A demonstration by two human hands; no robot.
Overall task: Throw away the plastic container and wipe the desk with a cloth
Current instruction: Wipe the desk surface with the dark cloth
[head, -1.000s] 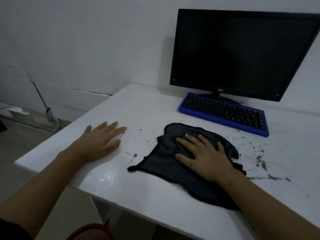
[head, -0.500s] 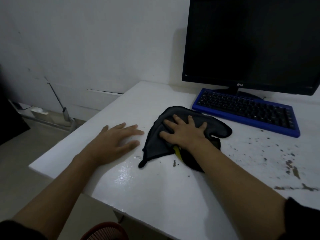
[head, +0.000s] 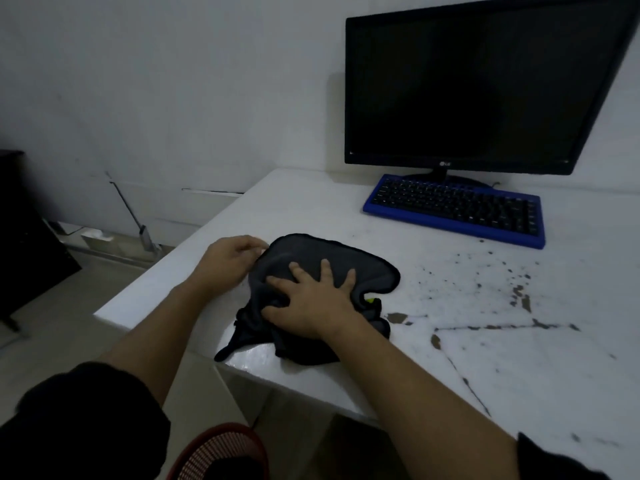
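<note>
A dark grey cloth (head: pixel 374 271) lies bunched on the white desk (head: pixel 311 202) near its front left corner. My right hand (head: pixel 311 299) presses flat on the cloth, fingers spread. My left hand (head: pixel 230 261) is curled at the cloth's left edge and pinches it. One corner of the cloth hangs over the desk's front edge. A small yellow-green patch shows at the cloth's right fold. No plastic container is in view.
A black monitor (head: pixel 478 91) and a blue keyboard (head: pixel 457 209) stand at the back of the desk. Dark specks and chipped marks (head: pixel 519 296) cover the desk's right side. A red mesh bin (head: pixel 221 452) sits on the floor below the desk's front edge.
My right hand has dragged the cloth left and toward the front edge. My left hand, flat on the desk before, now curls onto the cloth's left edge.
</note>
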